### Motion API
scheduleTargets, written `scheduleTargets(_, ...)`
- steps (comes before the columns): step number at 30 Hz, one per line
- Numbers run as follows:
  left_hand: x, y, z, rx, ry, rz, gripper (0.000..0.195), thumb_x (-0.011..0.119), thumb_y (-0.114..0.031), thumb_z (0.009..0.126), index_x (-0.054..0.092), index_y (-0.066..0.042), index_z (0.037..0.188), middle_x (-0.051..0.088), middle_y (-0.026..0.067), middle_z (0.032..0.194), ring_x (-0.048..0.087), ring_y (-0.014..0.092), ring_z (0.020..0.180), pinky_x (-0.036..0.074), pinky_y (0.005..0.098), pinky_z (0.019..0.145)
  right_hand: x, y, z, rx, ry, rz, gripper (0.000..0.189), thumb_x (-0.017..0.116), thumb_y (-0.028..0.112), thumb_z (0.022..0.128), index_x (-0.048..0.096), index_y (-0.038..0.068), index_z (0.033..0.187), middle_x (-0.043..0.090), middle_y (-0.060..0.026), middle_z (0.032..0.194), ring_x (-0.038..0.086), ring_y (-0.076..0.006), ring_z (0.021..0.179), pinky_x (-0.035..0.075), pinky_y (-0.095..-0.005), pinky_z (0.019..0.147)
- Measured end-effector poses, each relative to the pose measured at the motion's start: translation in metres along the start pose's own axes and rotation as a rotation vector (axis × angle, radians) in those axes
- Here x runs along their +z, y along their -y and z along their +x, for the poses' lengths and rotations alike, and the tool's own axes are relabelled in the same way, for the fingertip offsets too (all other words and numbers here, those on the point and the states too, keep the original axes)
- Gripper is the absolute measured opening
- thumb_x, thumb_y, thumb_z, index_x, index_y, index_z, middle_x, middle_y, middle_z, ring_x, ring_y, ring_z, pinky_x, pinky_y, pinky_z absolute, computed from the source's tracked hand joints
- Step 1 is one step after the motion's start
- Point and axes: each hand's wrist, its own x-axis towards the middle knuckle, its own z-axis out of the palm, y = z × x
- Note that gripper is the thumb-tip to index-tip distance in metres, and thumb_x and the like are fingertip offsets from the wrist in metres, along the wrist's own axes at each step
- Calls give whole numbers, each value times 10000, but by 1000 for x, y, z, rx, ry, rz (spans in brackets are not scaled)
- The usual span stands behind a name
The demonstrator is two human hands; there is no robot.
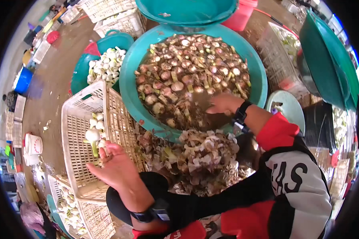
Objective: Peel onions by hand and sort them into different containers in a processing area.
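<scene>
My left hand [116, 164] is palm up over the near side of a white plastic crate [77, 161], its fingers apart and nothing in them. Just beyond the fingertips is a peeled white garlic bulb [92, 135] with a green stem stub; I cannot tell if it is in the air or resting on the other bulbs. My right hand [226, 103] reaches over the near right of a round teal tub [258, 74], fingers spread at the murky water. Unpeeled garlic bulbs [177, 86] with brown, purplish skins crowd the tub. No bulb shows in that hand.
A heap of wet garlic skins [203, 155] lies between my legs and the tub. Peeled bulbs [107, 64] fill a teal basin at the left. Stacked crates [122, 25], a teal basin [188, 10] and a pink bucket [239, 15] stand behind. A black bucket [318, 125] is at right.
</scene>
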Motion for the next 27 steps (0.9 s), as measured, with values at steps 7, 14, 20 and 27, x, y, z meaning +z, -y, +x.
scheduleTargets(7,-34,73,11,-273,166,567,235,498,-285,861,494,-76,968,503,54,915,494,145,732,424,278,629,94,-95,29,43,371,-142,401,504,433,816,659,79,919,646,-102,933,590,-293,909,460,-402,763)
scheduleTargets(14,-35,119,-24,-693,415,1232,465,478,-497,855,493,-81,1062,529,27,905,492,109,621,371,239,489,15,48,-49,-45,290,766,367,422,356,875,553,15,831,591,-174,725,573,-286,603,445,-393,576)
scheduleTargets(20,-47,113,-30,-550,390,1040,348,612,-294,834,535,-34,616,500,7,554,450,85,505,338,223,463,-12,111,-91,-493,-181,107,264,508,262,801,533,12,720,549,-173,621,545,-376,569,431,-460,532)
scheduleTargets(27,-44,93,-35,-630,511,935,275,602,-277,841,622,-7,796,566,8,686,496,89,567,386,220,502,-9,112,-93,-224,202,1168,240,513,204,827,538,-21,748,568,-151,654,587,-296,652,452,-372,549)
